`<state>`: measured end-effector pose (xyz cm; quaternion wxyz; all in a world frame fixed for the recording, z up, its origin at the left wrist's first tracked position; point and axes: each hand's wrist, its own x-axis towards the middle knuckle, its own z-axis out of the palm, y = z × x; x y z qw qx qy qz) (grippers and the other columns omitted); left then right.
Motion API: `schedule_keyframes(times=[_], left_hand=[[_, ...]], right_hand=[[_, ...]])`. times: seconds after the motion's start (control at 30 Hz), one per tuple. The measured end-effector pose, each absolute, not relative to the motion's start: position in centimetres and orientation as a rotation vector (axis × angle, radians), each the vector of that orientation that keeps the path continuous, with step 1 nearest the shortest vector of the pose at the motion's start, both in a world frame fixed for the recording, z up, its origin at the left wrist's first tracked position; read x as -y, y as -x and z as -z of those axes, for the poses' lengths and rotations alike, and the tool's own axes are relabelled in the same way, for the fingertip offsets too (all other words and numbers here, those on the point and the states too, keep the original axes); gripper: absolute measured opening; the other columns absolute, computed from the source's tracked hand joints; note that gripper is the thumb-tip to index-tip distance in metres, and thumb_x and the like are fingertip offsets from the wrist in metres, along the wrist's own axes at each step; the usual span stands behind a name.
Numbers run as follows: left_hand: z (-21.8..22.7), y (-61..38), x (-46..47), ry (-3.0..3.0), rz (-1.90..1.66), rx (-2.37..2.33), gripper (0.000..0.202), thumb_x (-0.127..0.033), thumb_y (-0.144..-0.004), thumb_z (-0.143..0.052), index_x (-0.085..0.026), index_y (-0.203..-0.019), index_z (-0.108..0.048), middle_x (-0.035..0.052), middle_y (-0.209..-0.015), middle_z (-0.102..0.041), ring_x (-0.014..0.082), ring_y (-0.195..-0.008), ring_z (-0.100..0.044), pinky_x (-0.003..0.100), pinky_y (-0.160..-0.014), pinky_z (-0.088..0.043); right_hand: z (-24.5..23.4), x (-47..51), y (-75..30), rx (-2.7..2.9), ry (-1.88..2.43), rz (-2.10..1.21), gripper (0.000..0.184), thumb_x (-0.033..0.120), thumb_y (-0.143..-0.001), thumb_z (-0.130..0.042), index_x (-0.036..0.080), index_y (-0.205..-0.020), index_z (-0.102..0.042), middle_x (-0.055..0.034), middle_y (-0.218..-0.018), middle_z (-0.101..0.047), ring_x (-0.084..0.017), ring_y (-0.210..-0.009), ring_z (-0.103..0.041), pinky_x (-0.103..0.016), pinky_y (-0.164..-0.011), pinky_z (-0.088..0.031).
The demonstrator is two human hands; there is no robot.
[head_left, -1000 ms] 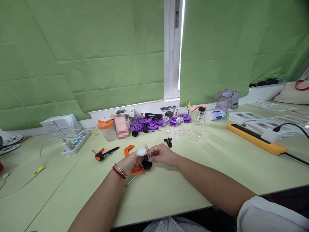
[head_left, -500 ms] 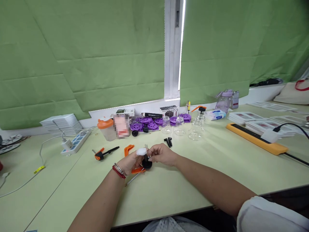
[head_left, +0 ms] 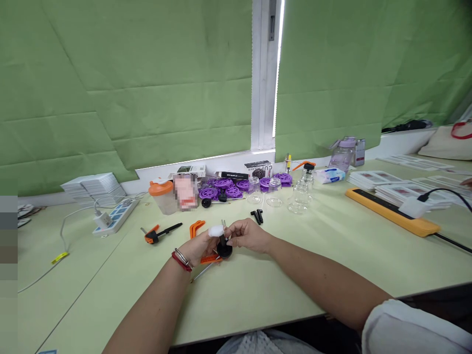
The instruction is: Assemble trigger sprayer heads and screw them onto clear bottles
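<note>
My left hand is closed around a black part with a short upright stem and a round, disc-shaped lower end. A white rounded piece sits at the top of the stem, by my left thumb. From the other side, the fingertips of my right hand pinch the stem area; what exactly lies between them is hidden. Below my hands, an orange piece and a thin metal rod show in part. Just beyond my left hand lie orange bent handles.
Black pegs and an orange-and-black tool lie nearby. Purple discs, upturned clear glass jars and an orange-lidded cup line the back. Power strips flank both sides; another person's hand shows at right.
My hands and the black part stay nearly in place. At the right edge, another person's hand has come further into view.
</note>
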<state>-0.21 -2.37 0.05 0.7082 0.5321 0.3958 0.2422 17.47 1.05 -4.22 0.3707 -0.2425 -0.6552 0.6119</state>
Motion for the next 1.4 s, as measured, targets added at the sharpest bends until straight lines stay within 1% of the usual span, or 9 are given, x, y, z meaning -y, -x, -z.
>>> schedule_keyframes(times=[0.17, 0.37, 0.53, 0.7, 0.83, 1.03, 1.2, 1.3, 1.4], left_hand=[[0.0, 0.2, 2.3, -1.172, -0.546, -0.876, 0.041, -0.054, -0.074, -0.051, -0.024, -0.103, -0.051, 0.0027, -0.08, -0.06, 0.0185, -0.064, -0.059, 0.025, -0.047, -0.039], [-0.1, 0.2, 2.3, -1.212, -0.51, -0.875, 0.044, -0.056, -0.074, -0.05, -0.025, -0.104, -0.052, 0.002, -0.081, -0.06, 0.0182, -0.066, -0.059, 0.025, -0.049, -0.04], [-0.1, 0.2, 2.3, -1.22, -0.514, -0.869, 0.041, -0.053, -0.077, -0.047, -0.024, -0.104, -0.053, 0.0018, -0.079, -0.06, 0.017, -0.065, -0.058, 0.025, -0.05, -0.039], [-0.3, 0.1, 2.5, -1.232, -0.489, -0.864, 0.04, -0.052, -0.076, -0.047, -0.024, -0.104, -0.053, 0.0018, -0.078, -0.061, 0.0172, -0.064, -0.057, 0.025, -0.049, -0.038], [-0.5, 0.0, 2.7, -1.236, -0.51, -0.887, 0.036, -0.051, -0.074, -0.049, -0.023, -0.095, -0.055, 0.0005, -0.074, -0.06, 0.0165, -0.065, -0.057, 0.026, -0.055, -0.04], [-0.5, 0.2, 2.8, -1.205, -0.518, -0.866, 0.028, -0.049, -0.074, -0.052, -0.023, -0.082, -0.055, -0.0005, -0.077, -0.058, 0.0151, -0.068, -0.054, 0.026, -0.057, -0.041], [-0.7, -0.1, 3.0, -1.223, -0.508, -0.919, 0.028, -0.049, -0.071, -0.053, -0.023, -0.081, -0.056, -0.0005, -0.074, -0.057, 0.0146, -0.065, -0.052, 0.025, -0.056, -0.039], [-0.6, 0.0, 3.0, -1.26, -0.578, -0.951, 0.023, -0.044, -0.068, -0.055, -0.021, -0.069, -0.053, -0.0037, -0.06, -0.048, 0.0103, -0.057, -0.042, 0.022, -0.052, -0.032], [-0.3, 0.1, 3.0, -1.28, -0.598, -0.964, 0.028, -0.044, -0.066, -0.056, -0.019, -0.059, -0.047, -0.0052, -0.05, -0.038, 0.0086, -0.051, -0.032, 0.021, -0.049, -0.027]], right_hand=[[4.2, -1.0, -17.4, 1.687, 0.629, -1.542, 0.028, 0.027, -0.057, -0.077, 0.011, -0.078, -0.066, 0.0046, -0.056, -0.052, -0.006, -0.053, -0.044, -0.021, -0.053, -0.036], [3.8, -0.6, -17.3, 1.63, 0.601, -1.599, 0.025, 0.028, -0.06, -0.076, 0.01, -0.075, -0.067, 0.0001, -0.066, -0.059, -0.007, -0.055, -0.047, -0.022, -0.052, -0.037], [3.8, -0.8, -17.5, 1.654, 0.628, -1.577, 0.021, 0.026, -0.062, -0.074, 0.011, -0.074, -0.068, 0.0011, -0.06, -0.057, -0.007, -0.052, -0.046, -0.021, -0.05, -0.036], [3.6, -0.8, -17.6, 1.727, 0.624, -1.561, 0.019, 0.025, -0.064, -0.071, 0.011, -0.078, -0.069, 0.0, -0.063, -0.059, -0.008, -0.055, -0.049, -0.021, -0.05, -0.037], [3.5, -0.8, -17.7, 1.788, 0.621, -1.541, 0.019, 0.025, -0.066, -0.069, 0.012, -0.08, -0.07, -0.0005, -0.066, -0.059, -0.009, -0.057, -0.05, -0.021, -0.051, -0.038], [3.2, -0.6, -17.8, 1.806, 0.617, -1.542, 0.019, 0.024, -0.066, -0.068, 0.011, -0.079, -0.07, -0.0016, -0.068, -0.061, -0.009, -0.058, -0.05, -0.022, -0.052, -0.039], [3.0, -0.5, -17.8, 1.864, 0.585, -1.466, 0.018, 0.025, -0.066, -0.068, 0.011, -0.078, -0.07, -0.0032, -0.075, -0.064, -0.012, -0.068, -0.054, -0.025, -0.065, -0.043], [3.0, -0.5, -17.9, 1.916, 0.597, -1.409, 0.018, 0.025, -0.065, -0.068, 0.011, -0.076, -0.07, -0.0035, -0.075, -0.065, -0.013, -0.071, -0.055, -0.026, -0.068, -0.043], [3.0, -0.5, -18.0, 1.942, 0.59, -1.405, 0.017, 0.025, -0.066, -0.068, 0.011, -0.076, -0.07, -0.0028, -0.073, -0.064, -0.013, -0.068, -0.054, -0.026, -0.066, -0.043]])
